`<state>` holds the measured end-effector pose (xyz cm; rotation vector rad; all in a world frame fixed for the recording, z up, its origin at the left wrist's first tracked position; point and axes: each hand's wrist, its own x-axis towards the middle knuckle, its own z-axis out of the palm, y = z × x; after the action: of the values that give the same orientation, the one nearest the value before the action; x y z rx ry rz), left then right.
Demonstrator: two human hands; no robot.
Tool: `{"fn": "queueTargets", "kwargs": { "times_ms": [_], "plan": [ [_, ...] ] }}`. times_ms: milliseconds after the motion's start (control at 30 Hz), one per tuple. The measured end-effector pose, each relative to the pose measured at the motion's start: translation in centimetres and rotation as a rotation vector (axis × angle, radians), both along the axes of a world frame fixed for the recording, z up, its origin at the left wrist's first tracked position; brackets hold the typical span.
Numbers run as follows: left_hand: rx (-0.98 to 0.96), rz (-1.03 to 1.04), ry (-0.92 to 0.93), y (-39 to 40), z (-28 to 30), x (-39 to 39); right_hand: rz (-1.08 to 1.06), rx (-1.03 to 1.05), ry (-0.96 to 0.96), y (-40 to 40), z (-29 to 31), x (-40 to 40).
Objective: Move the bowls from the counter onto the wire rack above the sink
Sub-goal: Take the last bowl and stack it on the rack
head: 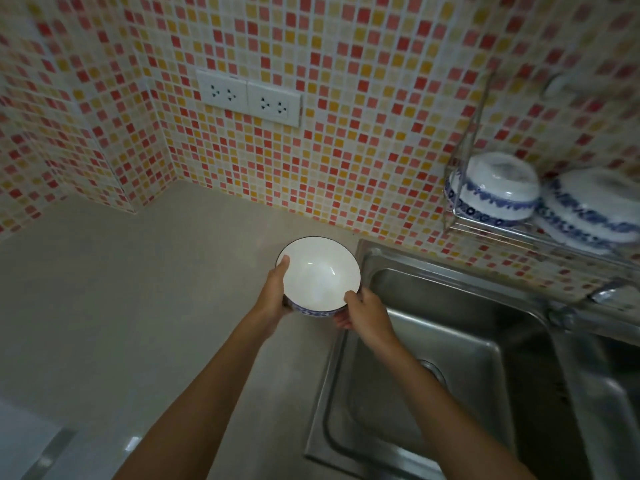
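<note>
A white bowl with a dark rim and a blue pattern outside sits upright at the counter's edge beside the sink. My left hand grips its left rim, thumb inside. My right hand holds its lower right rim. On the wire rack at the right wall, two blue-and-white bowls lie upside down: one at the left end, another to its right.
The beige counter runs left and toward me. A steel sink lies to the right, with a faucet at its back right. Wall sockets sit on the mosaic tile wall.
</note>
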<state>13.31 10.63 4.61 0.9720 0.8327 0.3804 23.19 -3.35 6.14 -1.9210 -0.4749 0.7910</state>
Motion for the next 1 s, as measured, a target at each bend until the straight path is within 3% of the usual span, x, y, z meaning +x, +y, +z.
{"fn": "queueTargets", "kwargs": {
  "times_ms": [200, 333, 500, 567, 900, 1000],
  "plan": [
    [0.075, -0.038, -0.149, -5.4, 5.3, 3.2, -0.007, 0.088, -0.159, -6.5, 4.5, 2.7],
    [0.168, -0.025, -0.264, -8.5, 9.0, 5.0, -0.006, 0.118, -0.515, -10.8, 8.1, 5.9],
    [0.26, -0.071, -0.329, -10.9, 12.0, 6.4, -0.231, 0.127, -1.058, -15.7, 11.8, 11.5],
    [0.305, -0.088, -0.347, -11.9, 12.9, 7.0, -0.295, 0.07, -1.184, -17.1, 12.4, 14.0],
    [0.393, -0.03, -0.252, -15.4, 14.4, 11.1, -0.153, -0.353, -1.374, -21.1, 8.0, 21.4],
    [0.412, -0.028, -0.243, -16.2, 15.1, 12.4, -0.173, -0.352, -1.362, -21.1, 7.8, 21.1]
  ]
}}
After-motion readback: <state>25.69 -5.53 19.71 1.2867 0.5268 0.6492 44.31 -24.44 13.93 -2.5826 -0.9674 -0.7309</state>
